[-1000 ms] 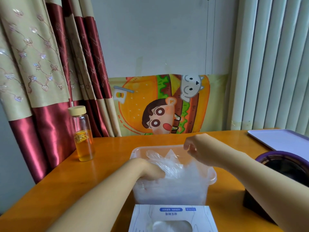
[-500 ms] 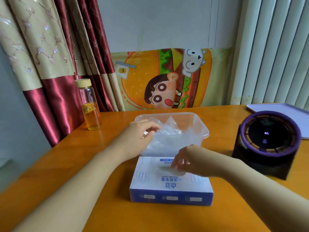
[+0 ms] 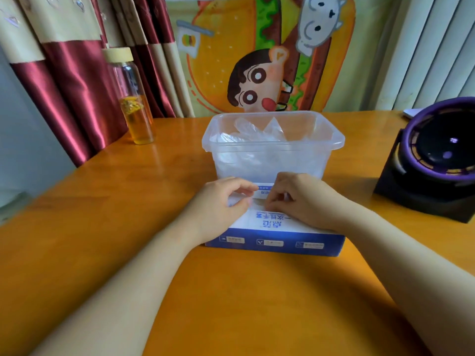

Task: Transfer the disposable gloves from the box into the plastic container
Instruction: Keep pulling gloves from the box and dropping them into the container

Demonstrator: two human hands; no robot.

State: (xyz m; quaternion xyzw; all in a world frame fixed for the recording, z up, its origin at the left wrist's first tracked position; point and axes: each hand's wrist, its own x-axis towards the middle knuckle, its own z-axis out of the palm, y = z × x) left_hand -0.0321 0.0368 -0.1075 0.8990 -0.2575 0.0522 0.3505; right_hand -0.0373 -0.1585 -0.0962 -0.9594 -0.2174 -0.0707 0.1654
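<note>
Down from the container's rim, the left hand (image 3: 221, 205) has come onto the top of the glove box (image 3: 275, 243), joining the right hand (image 3: 303, 199), which was there already. At far left a glass bottle (image 3: 135, 104) of amber liquid stands on the orange table (image 3: 128, 191), well apart from both hands. The left thumb and curled forefinger pinch a thin clear disposable glove (image 3: 248, 194) at the box's opening. The box, white on top with blue sides and blue print, lies just in front of the clear plastic container (image 3: 272, 155), where crumpled gloves (image 3: 257, 129) sit heaped. The right hand curls its fingers down at the same opening; whether it grips anything cannot be told. A black round device with a purple rim (image 3: 437, 160) stands at right.
</note>
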